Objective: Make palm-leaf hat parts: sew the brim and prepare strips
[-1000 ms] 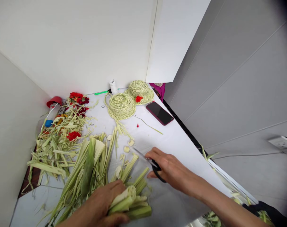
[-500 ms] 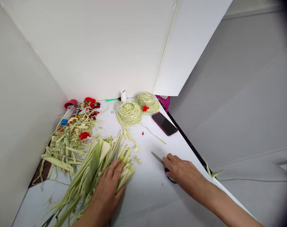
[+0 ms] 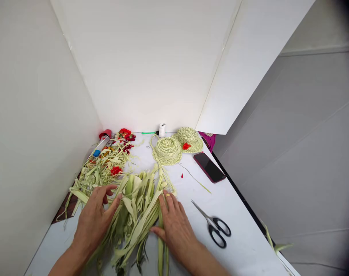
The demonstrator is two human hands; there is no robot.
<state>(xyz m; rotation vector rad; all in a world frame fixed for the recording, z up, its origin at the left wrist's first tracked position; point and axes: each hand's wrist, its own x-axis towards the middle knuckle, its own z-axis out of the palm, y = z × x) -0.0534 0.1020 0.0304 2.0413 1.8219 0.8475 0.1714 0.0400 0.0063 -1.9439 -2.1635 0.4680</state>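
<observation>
Leaf pile (image 3: 138, 224): on the table (image 3: 243, 241), in front of the near hat (image 3: 166, 150).
Hat tail (image 3: 160, 171): lies close, so pulling leaves could snag it; a hard push could slide the pile apart.
Left hand (image 3: 95, 214): thumb and fingers spread, thumb at the pile's edge; no pinch shows.
Right hand (image 3: 176, 220): flat on the pile, fingers close together, thumb out.

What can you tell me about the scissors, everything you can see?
The scissors have slim, grey, metal-looking blades and two black loop handles that look like plastic, joined at a pivot. They lie flat on the white tabletop, blades seemingly closed or nearly so, tips pointing up and left in the view, handles toward the lower right. They are to the right of the right hand, nearer the wearer than the phone. No hand touches them.
</observation>
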